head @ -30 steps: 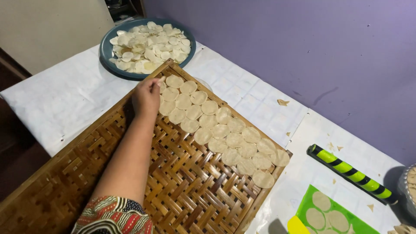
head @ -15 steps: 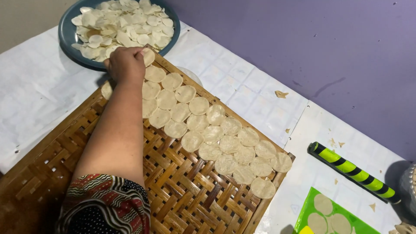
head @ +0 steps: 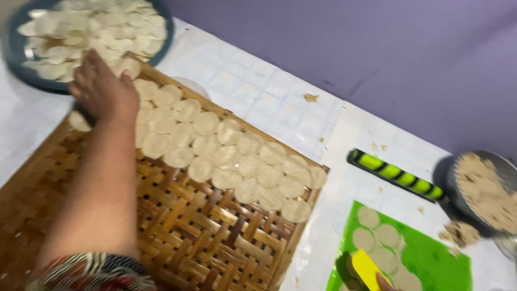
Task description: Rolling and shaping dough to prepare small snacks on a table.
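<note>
One hand in clear view: the left hand (head: 105,91), stretched out over the far corner of the woven bamboo tray (head: 199,242). Fingers spread and flat, palm down, gripping nothing that can be seen. Fingertips reach the near edge of the blue plate (head: 13,64).

Dough discs, tray (head: 226,156): many pale rounds laid in overlapping rows along the tray's far side. The nearest ones lie just beside and partly under the palm; one shows at the hand's left.

Dough discs, plate (head: 97,27): a loose heap, just beyond the fingertips.

Right hand (head: 383,283): only a fingertip at the bottom edge; grip cannot be told. It is beside a yellow tool (head: 369,268).

Green mat (head: 431,258): several cut rounds on it.

Rolling pin (head: 396,175): green and black, on the white table cover (head: 258,91).

Metal bowl (head: 484,194): holds brown dough, at right.
</note>
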